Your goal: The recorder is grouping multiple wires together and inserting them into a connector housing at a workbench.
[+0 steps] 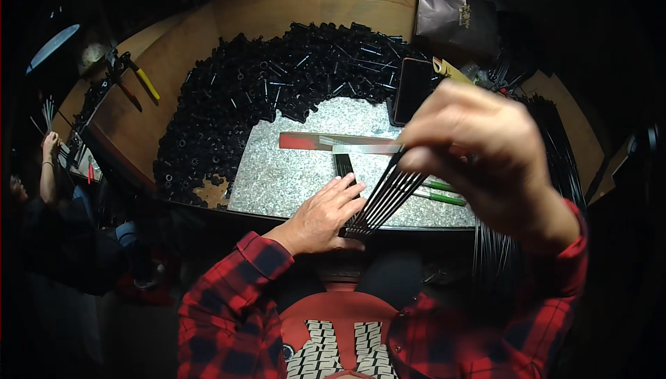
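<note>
A fan of thin black rods (392, 202) slants between my two hands. My left hand (319, 217) closes on its lower end near the table's front edge, with the thumb beneath and the fingers across the top. At the upper end my right hand (479, 136), raised and blurred by motion, pinches the rods between thumb and fingers. Just beyond my left fingertips a short dark strip (343, 164) lies on the speckled board (270, 184). Behind it are a flat red-and-grey bar (305, 141) and a pale strip (364, 148). Green-handled tools (444, 198) lie partly behind the rods.
A large heap of small black parts (298, 66) fills the wooden-walled bench (277, 4). A phone (412, 94) stands behind the board, near a dark paper bag (454, 14). Long rods (496, 250) hang at right. Yellow-handled pliers (147, 84) rest left; a co-worker's hand (52, 141) holds rods.
</note>
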Demonstrator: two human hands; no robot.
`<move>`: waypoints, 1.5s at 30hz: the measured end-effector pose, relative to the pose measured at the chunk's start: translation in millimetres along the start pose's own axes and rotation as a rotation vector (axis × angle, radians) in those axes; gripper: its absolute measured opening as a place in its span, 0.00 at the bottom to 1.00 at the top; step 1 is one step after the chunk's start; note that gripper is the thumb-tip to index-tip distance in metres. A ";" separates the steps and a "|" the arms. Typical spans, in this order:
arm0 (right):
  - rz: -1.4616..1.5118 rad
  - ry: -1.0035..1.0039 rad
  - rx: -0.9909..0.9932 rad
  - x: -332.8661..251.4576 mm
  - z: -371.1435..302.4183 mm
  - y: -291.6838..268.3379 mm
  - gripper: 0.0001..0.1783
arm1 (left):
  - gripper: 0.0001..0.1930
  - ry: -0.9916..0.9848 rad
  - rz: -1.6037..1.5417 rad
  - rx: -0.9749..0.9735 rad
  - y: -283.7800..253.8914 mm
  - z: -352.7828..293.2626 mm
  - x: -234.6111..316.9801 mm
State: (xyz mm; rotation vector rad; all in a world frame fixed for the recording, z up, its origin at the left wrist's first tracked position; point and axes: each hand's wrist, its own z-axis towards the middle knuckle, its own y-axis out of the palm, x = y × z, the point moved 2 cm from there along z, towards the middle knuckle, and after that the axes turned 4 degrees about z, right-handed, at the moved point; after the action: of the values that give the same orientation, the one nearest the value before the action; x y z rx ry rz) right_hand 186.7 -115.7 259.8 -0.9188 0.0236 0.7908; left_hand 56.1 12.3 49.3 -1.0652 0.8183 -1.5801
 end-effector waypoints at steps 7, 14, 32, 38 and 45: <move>-0.317 0.054 0.071 -37.2 43.5 -80.9 0.11 | 0.13 0.155 -0.267 0.153 -58.0 53.3 31.1; -0.713 0.260 0.340 -35.2 46.7 -83.8 0.17 | 0.08 -0.239 -0.803 0.062 -65.6 60.4 7.8; 1.464 1.020 0.874 70.4 -131.9 234.0 0.30 | 0.12 -0.973 -1.550 1.085 45.9 -43.3 -17.8; 1.111 1.115 0.760 103.7 -120.4 156.1 0.24 | 0.22 -0.841 -1.854 0.573 37.8 -41.0 25.3; 0.626 0.871 0.117 91.5 -75.3 77.5 0.16 | 0.12 -0.678 -1.287 0.299 4.2 -54.2 51.9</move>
State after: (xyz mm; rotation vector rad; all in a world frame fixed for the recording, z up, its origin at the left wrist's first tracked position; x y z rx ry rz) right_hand 227.6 -87.6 127.2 -1.0961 1.1515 0.8852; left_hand 2.7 -39.2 37.2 -1.8842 -0.7314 -1.9800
